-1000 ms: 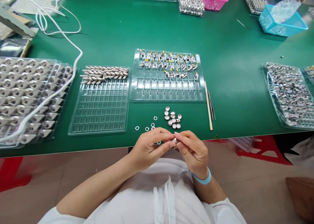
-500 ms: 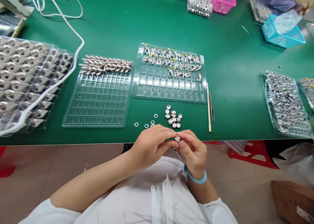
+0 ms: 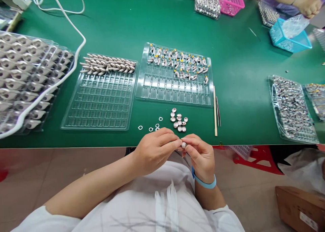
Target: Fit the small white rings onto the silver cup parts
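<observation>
My left hand and my right hand meet at the table's front edge, fingertips pinched together on a small round silver cap. Just beyond my fingers lies a cluster of several like caps and a few small white rings on the green table. A clear tray behind them holds small parts with yellow tips in its far rows. Another clear tray to its left has a row of grey pieces along its far edge.
A wooden stick and tweezers lie right of the caps. Trays of grey shells with a white cable across them stand at the left, trays of silver parts at the right. Another person's hand is over a blue basket.
My hands stay pinched on the cap, with only small finger shifts. The view has tilted slightly, so the table contents sit a little higher. The other person's hand has come into view at top right.
</observation>
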`<state>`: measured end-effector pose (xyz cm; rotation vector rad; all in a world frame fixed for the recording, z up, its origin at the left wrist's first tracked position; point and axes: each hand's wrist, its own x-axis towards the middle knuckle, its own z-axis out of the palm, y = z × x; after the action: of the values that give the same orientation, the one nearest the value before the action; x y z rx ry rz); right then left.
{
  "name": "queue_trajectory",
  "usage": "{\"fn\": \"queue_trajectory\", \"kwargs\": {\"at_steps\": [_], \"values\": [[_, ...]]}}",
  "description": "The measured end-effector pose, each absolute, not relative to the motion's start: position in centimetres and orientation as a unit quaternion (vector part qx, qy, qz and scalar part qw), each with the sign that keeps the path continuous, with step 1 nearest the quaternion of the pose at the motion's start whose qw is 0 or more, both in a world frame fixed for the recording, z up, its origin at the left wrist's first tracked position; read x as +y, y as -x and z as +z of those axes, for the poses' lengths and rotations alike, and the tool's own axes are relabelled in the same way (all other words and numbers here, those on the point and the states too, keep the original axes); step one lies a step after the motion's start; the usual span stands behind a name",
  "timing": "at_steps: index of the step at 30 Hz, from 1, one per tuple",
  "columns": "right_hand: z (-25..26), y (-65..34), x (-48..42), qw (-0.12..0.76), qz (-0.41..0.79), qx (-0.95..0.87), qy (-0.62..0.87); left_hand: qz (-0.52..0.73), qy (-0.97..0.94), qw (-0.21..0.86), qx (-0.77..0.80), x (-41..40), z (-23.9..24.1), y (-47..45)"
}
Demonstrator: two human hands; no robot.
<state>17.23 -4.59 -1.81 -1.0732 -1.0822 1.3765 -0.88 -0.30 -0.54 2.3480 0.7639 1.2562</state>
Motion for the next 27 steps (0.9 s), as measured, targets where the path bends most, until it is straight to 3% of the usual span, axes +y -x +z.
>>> {"fn": "queue_trajectory", "kwargs": {"at_steps": [8, 18, 27], "values": [[-1.50, -17.09, -4.40, 0.523, 0.579, -0.449, 0.436, 0.474, -0.828, 0.160, 0.251, -0.23, -0.62, 0.87], [-1.96, -16.65, -4.28, 0.533, 0.667, -0.348, 0.386, 0.485, -0.823, 0.160, 0.249, -0.32, -0.97, 0.97], [-2.00, -16.53, -4.45, 0.537, 0.637, -0.370, 0.410, 0.465, -0.827, 0.165, 0.271, -0.48, -0.64, 1.05]]}}
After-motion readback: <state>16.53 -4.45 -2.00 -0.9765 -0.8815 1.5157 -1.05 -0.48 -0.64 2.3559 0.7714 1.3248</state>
